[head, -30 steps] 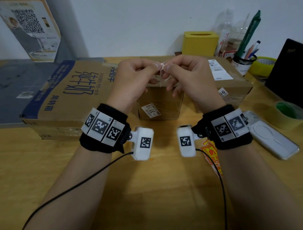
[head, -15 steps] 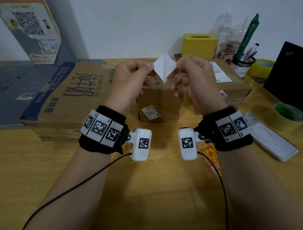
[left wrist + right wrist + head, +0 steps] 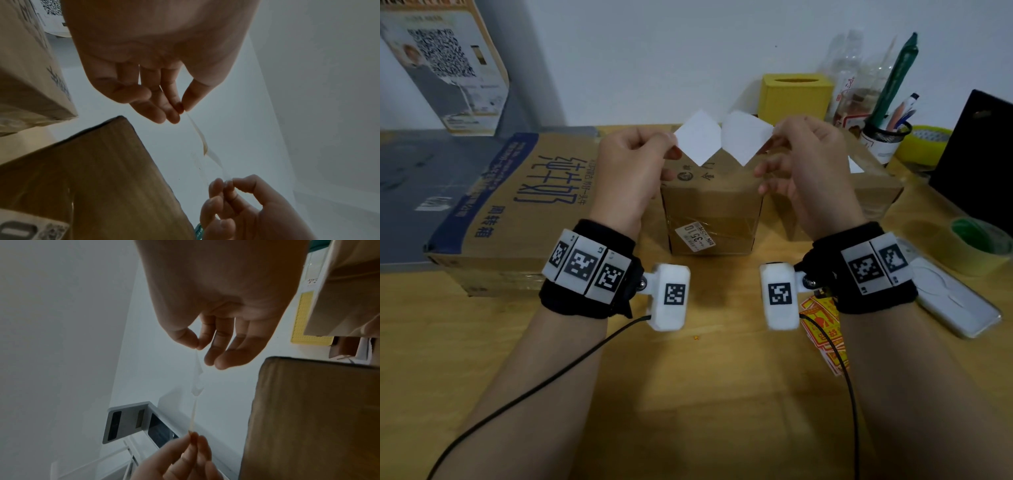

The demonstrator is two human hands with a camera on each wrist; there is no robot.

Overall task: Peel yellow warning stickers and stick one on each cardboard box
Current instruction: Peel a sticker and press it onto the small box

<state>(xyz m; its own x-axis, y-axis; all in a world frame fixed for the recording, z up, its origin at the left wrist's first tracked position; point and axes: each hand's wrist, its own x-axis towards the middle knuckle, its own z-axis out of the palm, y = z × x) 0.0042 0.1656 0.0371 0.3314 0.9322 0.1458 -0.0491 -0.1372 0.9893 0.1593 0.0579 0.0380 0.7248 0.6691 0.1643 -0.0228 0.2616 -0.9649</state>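
From the head view, the left hand (image 3: 631, 164) pinches one white square (image 3: 698, 138) and the right hand (image 3: 808, 161) pinches the other (image 3: 744, 137), above the small box (image 3: 710, 205) mid-tabletop. I think the peel is almost done. No box shows a yellow sticker yet. More stickers (image 3: 823, 329) lie near the front edge.

In the left wrist view, thumb and fingers (image 3: 174, 104) nip the thin sheet.

The right wrist view shows the same pinch.

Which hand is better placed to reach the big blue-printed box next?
Left. The left hand hovers beside the big box; the right hand is beyond the small box. Which white piece is the sticker is unclear.
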